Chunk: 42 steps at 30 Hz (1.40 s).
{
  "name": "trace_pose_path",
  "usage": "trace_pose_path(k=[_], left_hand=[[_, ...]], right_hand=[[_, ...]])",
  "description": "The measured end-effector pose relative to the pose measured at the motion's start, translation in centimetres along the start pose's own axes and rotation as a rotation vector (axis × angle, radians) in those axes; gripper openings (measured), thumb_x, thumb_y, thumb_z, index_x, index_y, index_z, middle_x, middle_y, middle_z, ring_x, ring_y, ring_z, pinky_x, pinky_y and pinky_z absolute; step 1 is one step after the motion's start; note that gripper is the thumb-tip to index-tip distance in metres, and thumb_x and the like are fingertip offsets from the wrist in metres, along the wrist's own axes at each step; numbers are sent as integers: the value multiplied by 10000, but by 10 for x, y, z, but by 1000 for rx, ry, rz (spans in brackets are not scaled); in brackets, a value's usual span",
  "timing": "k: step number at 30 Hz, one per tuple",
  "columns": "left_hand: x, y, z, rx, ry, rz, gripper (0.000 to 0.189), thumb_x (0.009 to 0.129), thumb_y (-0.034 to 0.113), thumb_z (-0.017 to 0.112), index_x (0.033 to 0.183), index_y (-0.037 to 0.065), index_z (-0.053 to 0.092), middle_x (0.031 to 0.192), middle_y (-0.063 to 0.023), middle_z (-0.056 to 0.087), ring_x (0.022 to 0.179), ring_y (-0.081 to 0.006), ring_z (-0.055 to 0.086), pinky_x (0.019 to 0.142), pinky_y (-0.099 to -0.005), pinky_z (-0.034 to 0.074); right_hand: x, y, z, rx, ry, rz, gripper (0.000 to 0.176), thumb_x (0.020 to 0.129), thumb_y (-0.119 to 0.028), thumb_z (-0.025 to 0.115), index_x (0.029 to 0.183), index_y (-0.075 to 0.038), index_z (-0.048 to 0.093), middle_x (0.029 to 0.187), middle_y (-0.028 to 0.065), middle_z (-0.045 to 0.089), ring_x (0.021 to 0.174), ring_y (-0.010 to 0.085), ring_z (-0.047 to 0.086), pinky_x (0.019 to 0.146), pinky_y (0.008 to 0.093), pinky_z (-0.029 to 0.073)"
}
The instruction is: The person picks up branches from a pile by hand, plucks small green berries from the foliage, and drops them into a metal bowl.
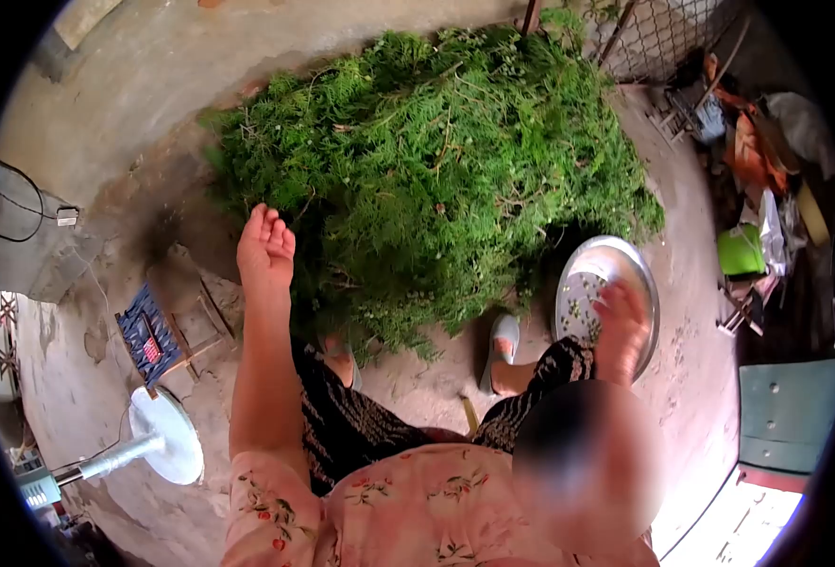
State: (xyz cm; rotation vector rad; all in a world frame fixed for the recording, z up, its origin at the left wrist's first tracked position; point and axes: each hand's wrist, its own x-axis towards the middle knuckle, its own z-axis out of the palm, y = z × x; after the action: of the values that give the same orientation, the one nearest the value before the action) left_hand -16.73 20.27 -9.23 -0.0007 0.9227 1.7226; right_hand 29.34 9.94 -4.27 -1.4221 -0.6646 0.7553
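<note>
The hands were apart: the left hand [267, 248], loosely curled, beside branches [436, 180] heaped upper centre; the blurred right hand [621, 331], grip unclear, over the tray [653, 317], right of centre, its rim likely containing green bits [578, 307] within reach.

Left hand [267, 248] extended, loosely curled; right hand [621, 329] forward, blurred.

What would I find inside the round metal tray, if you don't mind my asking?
Small green pieces lie scattered in the metal tray. The right hand blocks the view of part of it, so what lies behind cannot be seen.
</note>
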Motion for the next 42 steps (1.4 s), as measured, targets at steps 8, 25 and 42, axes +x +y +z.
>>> trace_pose_path(k=[8, 25, 42], left_hand=[[-1, -1, 21, 77, -95, -6, 158, 882, 219, 543, 964, 86, 560, 775, 17, 580, 628, -80, 519, 562, -226, 427], [-18, -27, 59, 157, -123, -186, 179, 882, 168, 544, 1012, 49, 572, 786, -4, 584, 642, -82, 524, 584, -211, 440], [-106, -97, 66, 63, -464, -466, 466, 863, 355, 560, 1114, -30, 486, 1125, -154, 544, 1006, -241, 553, 817, -376, 474]], right_hand=[[72, 81, 207, -114, -567, 332, 380, 883, -97, 485, 1233, 42, 435, 1206, 148, 499, 843, 211, 604, 634, 286, 521], [147, 111, 316, -545, -349, 103, 176, 788, -148, 634, 857, 13, 620, 650, 50, 581, 533, 114, 556, 462, 249, 482], [-46, 6, 190, 30, -615, -418, 382, 858, -206, 499, 1115, 77, 508, 1105, 198, 549, 912, 274, 610, 785, 388, 515]])
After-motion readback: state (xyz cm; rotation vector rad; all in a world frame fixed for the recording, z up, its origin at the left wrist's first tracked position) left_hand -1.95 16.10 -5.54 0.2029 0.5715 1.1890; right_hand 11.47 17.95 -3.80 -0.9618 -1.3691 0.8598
